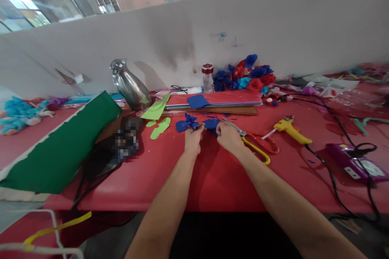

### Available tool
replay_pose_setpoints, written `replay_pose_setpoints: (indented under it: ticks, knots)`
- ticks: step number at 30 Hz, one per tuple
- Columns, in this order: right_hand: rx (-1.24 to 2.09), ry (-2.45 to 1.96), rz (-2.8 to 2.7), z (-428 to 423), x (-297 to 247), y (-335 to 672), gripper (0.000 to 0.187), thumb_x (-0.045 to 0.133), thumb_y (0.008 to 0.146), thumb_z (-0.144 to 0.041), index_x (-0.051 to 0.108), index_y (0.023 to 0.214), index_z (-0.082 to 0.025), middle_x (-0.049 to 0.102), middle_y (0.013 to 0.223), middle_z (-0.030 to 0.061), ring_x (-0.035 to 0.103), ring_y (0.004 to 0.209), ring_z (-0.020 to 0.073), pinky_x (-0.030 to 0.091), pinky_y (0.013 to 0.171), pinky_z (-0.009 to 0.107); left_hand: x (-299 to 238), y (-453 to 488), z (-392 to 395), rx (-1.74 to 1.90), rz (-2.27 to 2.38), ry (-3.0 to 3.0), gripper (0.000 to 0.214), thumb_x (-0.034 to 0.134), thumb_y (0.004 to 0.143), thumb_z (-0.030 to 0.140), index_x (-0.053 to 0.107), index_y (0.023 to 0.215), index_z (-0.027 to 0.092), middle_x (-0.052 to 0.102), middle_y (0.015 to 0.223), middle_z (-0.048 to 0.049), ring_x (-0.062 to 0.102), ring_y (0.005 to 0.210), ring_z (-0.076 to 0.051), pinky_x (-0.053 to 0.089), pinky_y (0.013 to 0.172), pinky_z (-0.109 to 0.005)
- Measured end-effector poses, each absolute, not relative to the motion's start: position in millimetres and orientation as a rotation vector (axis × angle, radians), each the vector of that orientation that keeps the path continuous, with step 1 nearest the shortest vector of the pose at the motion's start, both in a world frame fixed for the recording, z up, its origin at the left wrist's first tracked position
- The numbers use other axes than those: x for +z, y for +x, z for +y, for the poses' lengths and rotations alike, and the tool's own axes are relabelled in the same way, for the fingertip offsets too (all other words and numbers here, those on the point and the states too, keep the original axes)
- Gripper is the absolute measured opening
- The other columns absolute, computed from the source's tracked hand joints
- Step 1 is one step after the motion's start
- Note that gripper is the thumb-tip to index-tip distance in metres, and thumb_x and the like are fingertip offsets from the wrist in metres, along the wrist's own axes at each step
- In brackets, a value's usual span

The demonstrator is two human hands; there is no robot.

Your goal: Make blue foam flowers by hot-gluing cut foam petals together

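Note:
My left hand (193,137) is closed, pinching a blue paper flower piece (186,123) just above the red table (212,178). My right hand (227,135) is closed too, with its fingers pressed on another blue paper piece (210,124) beside the first. The two hands sit close together, a few centimetres apart. Scissors (258,143) with red and yellow handles lie right next to my right hand, their blades pointing toward my fingers.
A yellow glue gun (290,127) with a black cord lies to the right, near a purple device (355,164). Stacked coloured sheets (219,100), a glass jar (208,77), finished red and blue paper flowers (246,76), a metal jug (131,85) and a green sheet (63,149) stand around.

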State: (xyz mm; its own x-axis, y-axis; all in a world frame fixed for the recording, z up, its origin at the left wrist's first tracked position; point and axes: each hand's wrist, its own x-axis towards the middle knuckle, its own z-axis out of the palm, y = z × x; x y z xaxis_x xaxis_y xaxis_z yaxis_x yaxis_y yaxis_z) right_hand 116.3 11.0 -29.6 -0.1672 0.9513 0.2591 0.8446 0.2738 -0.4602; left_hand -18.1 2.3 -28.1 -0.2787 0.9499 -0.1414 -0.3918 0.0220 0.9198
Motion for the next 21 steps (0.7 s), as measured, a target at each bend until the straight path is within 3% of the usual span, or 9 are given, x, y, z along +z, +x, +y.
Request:
replay_pose_setpoints:
  ticks: [6, 11, 16, 21]
  knots:
    - [0.428, -1.281, -1.781, 18.7, -35.4, 115.5, 0.009, 0.049, 0.076, -0.014, 0.055, 0.078, -0.021, 0.057, 0.083, 0.0048, 0.054, 0.072, 0.0188, 0.044, 0.071, 0.031, -24.3, -14.4, -3.9, 1.381, 1.125, 0.728, 0.03, 0.081, 0.058, 0.032, 0.063, 0.073, 0.012, 0.041, 0.043, 0.0089, 0.023, 0.036, -0.001, 0.014, 0.041, -0.021]
    - [0.459, -1.243, -1.832, 16.1, -36.4, 111.6, 0.013, 0.048, 0.072, -0.01, 0.053, 0.075, -0.022, 0.055, 0.081, 0.004, 0.054, 0.072, 0.0186, 0.044, 0.073, 0.032, -24.3, -12.0, -4.7, 1.368, 1.094, 0.745, 0.029, 0.081, 0.056, 0.029, 0.067, 0.074, 0.011, 0.05, 0.047, 0.0058, 0.031, 0.04, -0.003, 0.02, 0.043, -0.021]
    - [0.486, -1.245, -1.859, 14.6, -35.3, 110.4, 0.016, 0.046, 0.069, -0.008, 0.052, 0.075, -0.022, 0.056, 0.083, 0.0052, 0.054, 0.081, 0.0208, 0.044, 0.078, 0.033, -25.9, -9.5, -4.1, 1.409, 1.03, 0.725, 0.024, 0.083, 0.049, 0.02, 0.066, 0.065, 0.013, 0.065, 0.065, -0.0019, 0.056, 0.06, -0.01, 0.04, 0.058, -0.021]
    - [0.532, -1.245, -1.842, 14.3, -35.7, 108.9, 0.02, 0.046, 0.067, -0.007, 0.053, 0.077, -0.022, 0.056, 0.086, 0.0049, 0.054, 0.083, 0.0206, 0.044, 0.079, 0.033, -24.6, -8.6, -5.6, 1.392, 1.027, 0.728, 0.026, 0.083, 0.049, 0.021, 0.062, 0.061, 0.014, 0.063, 0.063, -0.0011, 0.056, 0.062, -0.011, 0.042, 0.062, -0.022]
